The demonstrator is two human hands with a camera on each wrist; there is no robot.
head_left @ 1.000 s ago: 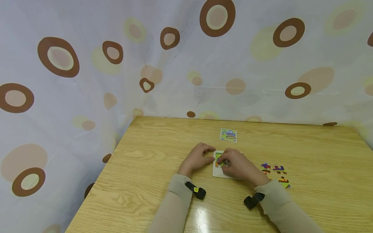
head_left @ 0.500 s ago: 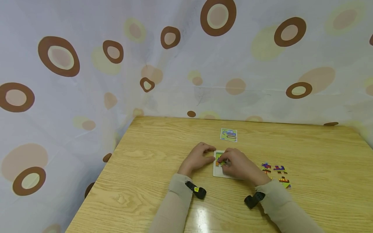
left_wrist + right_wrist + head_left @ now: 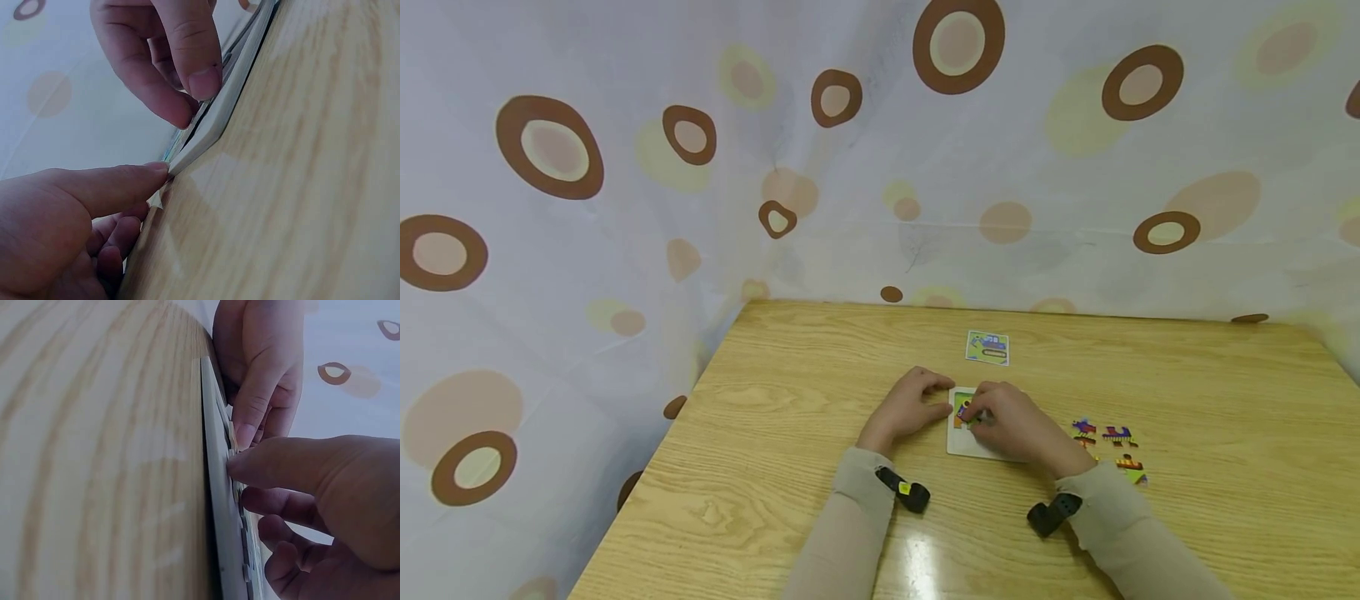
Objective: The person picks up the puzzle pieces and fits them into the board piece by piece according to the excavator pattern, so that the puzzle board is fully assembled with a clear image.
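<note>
A white puzzle tray (image 3: 955,444) lies on the table, partly covered by my right hand (image 3: 1017,423). Green, orange and purple jigsaw pieces (image 3: 959,417) show in its upper left part. With bent thumb and index finger, my right hand pinches a jigsaw piece low in the tray; the fingers hide most of it. My left hand (image 3: 912,404) rests beside the tray's left edge, its fingers spread toward the upper corner. In the left wrist view, the straight left thumb (image 3: 134,181) touches the tray's corner.
Several loose jigsaw pieces (image 3: 1118,436) lie right of the tray, some partly behind the right forearm. A picture card (image 3: 987,348) of a blue excavator lies beyond the tray. A spotted curtain (image 3: 857,258) hangs behind and left of the wooden table (image 3: 775,375).
The right fingertips have shifted slightly over the tray, and a little more of the coloured pieces beside them shows. My left hand keeps its place.
</note>
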